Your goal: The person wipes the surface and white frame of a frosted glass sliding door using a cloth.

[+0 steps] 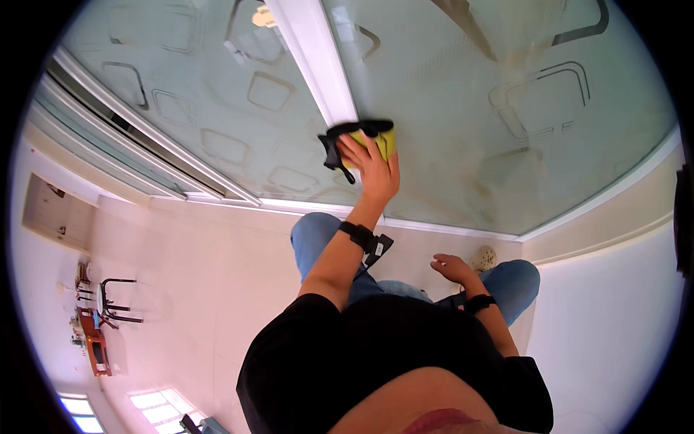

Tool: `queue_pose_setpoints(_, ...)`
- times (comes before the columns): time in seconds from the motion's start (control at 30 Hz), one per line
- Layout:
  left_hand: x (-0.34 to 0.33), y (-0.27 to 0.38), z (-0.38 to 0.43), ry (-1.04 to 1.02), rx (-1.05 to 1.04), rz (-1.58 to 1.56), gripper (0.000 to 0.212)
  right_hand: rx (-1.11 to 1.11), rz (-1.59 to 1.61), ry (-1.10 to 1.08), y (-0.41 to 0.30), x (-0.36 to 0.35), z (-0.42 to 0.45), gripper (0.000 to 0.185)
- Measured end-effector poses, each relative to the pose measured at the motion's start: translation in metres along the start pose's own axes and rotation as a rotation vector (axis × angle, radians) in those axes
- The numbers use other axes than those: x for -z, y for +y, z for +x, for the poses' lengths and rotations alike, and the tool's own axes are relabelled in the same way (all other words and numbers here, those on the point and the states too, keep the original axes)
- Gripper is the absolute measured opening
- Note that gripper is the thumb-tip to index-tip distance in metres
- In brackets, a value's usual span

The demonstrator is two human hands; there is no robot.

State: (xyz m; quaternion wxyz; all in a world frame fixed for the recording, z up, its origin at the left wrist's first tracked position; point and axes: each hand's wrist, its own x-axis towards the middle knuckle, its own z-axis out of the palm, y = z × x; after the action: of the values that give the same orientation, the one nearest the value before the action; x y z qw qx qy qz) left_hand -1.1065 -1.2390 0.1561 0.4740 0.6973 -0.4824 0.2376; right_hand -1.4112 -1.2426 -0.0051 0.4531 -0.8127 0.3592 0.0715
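Observation:
My left hand point(374, 171) presses a yellow and black cloth point(386, 142) against the white frame upright point(309, 51) of a glass sliding door. The cloth is bunched under my fingers, and a black strip of it hangs down on the left. It also laps onto the patterned glass panel point(450, 163) to the right of the upright. My right hand point(452, 268) is held low near my right knee, with nothing in it and its fingers loosely apart. Black bands with small devices circle both wrists.
Another patterned glass panel point(227, 125) lies left of the upright, beside metal door tracks point(157, 138). A white bottom rail point(450, 227) meets the tiled floor point(184, 271). Far left stand a chair point(111, 301) and a reddish wooden piece of furniture point(95, 342). A white wall point(602, 314) rises at right.

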Motion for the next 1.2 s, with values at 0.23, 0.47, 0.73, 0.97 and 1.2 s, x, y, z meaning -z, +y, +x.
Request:
queue_pose_setpoints(0.23, -0.023, -0.008, -0.03, 0.056, 0.103, 0.009, 0.086, -0.034, 0.05, -0.093, 0.013, -0.016, -0.012, 0.056)
queue_pose_setpoints(0.47, -0.101, -0.021, -0.154, 0.103, 0.684, -0.383, 0.082, -0.133, -0.06, -0.204, 0.044, -0.005, -0.022, 0.051)
queue_pose_setpoints(0.73, -0.133, -0.075, -0.227, 0.487, 1.547, -1.181, 0.063, -0.152, -0.015, -0.184, 0.058, 0.009, -0.028, 0.043)
queue_pose_setpoints(0.97, -0.113, -0.103, -0.186, 0.622, 1.716, -1.573, 0.043, -0.131, -0.085, -0.134, 0.081, 0.004, -0.028, 0.034)
queue_pose_setpoints(1.2, -0.064, -0.041, -0.115, 0.504, 1.526, -1.611, 0.043, -0.129, -0.173, -0.196, 0.066, 0.004, -0.013, 0.047)
